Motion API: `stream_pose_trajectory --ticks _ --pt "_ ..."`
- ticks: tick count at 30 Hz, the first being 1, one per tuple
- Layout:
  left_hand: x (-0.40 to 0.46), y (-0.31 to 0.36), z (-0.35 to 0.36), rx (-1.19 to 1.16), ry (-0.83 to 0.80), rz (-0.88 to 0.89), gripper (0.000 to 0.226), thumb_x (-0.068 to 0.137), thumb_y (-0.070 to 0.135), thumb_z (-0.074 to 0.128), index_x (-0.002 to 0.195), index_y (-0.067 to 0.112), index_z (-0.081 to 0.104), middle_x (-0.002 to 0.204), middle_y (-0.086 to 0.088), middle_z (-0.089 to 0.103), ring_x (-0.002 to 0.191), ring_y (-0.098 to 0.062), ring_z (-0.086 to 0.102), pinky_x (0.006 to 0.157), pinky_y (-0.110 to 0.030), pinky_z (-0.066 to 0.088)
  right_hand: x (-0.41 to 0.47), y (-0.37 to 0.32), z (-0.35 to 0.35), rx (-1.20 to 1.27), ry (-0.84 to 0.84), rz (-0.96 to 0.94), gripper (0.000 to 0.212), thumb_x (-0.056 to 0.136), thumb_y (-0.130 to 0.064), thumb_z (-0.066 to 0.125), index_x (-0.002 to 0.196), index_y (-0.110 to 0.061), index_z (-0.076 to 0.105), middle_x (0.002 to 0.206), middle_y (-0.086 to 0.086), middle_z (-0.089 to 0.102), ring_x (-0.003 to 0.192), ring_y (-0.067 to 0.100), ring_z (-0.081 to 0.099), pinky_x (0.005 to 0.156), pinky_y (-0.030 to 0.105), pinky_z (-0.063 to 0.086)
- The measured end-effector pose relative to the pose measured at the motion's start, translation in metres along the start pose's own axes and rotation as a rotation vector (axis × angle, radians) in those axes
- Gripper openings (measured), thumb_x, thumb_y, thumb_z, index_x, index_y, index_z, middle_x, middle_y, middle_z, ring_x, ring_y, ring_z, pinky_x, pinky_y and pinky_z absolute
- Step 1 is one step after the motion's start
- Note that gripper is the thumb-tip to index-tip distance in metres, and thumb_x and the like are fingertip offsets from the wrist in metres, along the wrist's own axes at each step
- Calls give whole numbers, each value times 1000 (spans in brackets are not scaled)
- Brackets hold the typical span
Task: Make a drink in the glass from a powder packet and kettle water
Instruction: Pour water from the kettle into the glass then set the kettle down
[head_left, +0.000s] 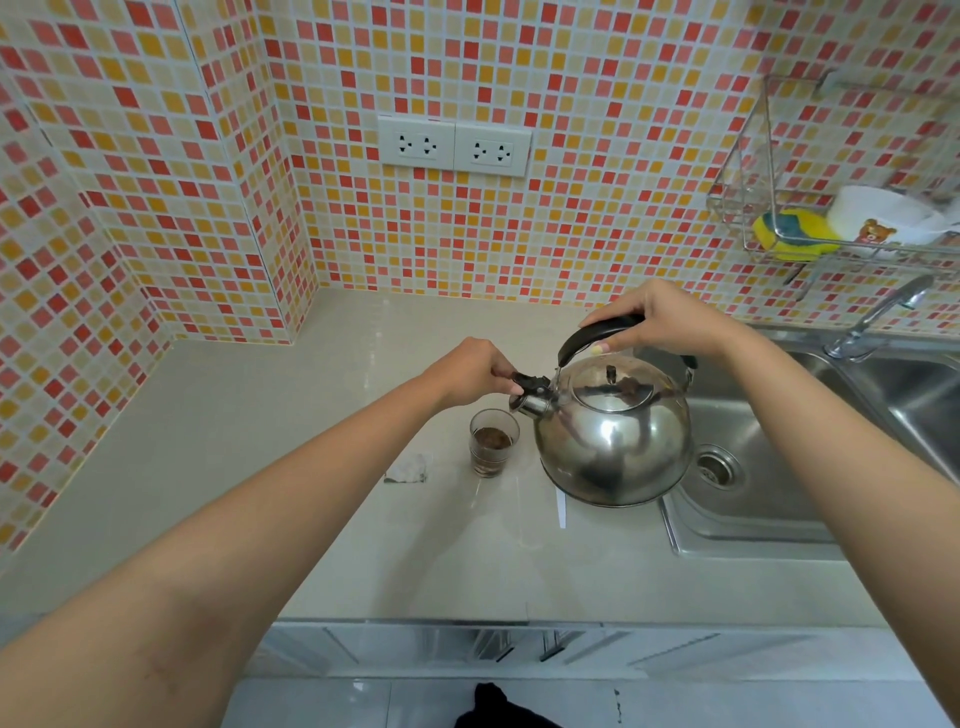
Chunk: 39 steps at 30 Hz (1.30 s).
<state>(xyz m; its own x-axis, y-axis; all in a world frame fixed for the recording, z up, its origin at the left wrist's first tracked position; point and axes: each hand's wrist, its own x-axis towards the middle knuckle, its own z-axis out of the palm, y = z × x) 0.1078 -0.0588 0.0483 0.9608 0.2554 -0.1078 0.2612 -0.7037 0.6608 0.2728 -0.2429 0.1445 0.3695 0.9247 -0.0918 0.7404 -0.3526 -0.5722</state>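
Observation:
A shiny steel kettle (613, 441) is held above the counter beside the sink, with my right hand (660, 319) gripping its black top handle. My left hand (475, 371) pinches the black spout cap (527, 384), which is lifted off the spout mouth. Just below and left of the spout stands a small clear glass (492, 449) with brown powder in the bottom. A torn, crumpled powder packet (408, 470) lies on the counter to the left of the glass. No water stream is visible.
A steel sink (779, 493) with a drain and a tap (878, 322) lies to the right. A wire rack (831, 208) on the tiled wall holds a sponge and a white bowl. Two wall sockets (454, 145) sit above the pale counter (311, 467).

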Motion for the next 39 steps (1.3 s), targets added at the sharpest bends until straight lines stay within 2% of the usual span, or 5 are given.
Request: stream_pose_trajectory --ticks 3,13,19,31,39 --pt "1 3 -3 -1 7 8 23 87 22 68 105 8 76 101 -15 73 94 -33 62 84 -42 49 0 2 -3 19 28 9 36 75 -16 77 109 -25 71 101 -11 73 88 -3 65 79 15 47" --pt "29 19 -30 -33 69 9 29 89 28 65 101 3 75 100 -27 68 78 -22 50 72 -35 40 9 6 -33 61 155 2 34 73 -20 78 102 -36 71 97 -19 71 86 -7 65 76 10 47" --pt "53 28 -59 -116 196 22 32 82 22 73 113 10 72 113 -7 72 100 -18 64 83 -26 45 37 10 -54 59 242 -10 35 75 -14 76 99 -39 71 76 -29 69 53 -6 57 46 7 40" --pt "124 -12 -79 -125 319 -87 34 83 11 71 117 7 69 112 -12 72 102 -23 65 90 -29 47 137 50 -46 162 277 1 36 75 -6 75 107 -22 72 95 -10 71 79 -13 60 72 5 43" --pt "156 -55 -65 -134 317 -173 30 81 9 73 111 5 72 105 -15 74 88 -16 61 81 -29 47 181 80 -18 197 218 5 39 74 -2 75 111 -15 71 111 2 71 103 10 63 94 23 46"
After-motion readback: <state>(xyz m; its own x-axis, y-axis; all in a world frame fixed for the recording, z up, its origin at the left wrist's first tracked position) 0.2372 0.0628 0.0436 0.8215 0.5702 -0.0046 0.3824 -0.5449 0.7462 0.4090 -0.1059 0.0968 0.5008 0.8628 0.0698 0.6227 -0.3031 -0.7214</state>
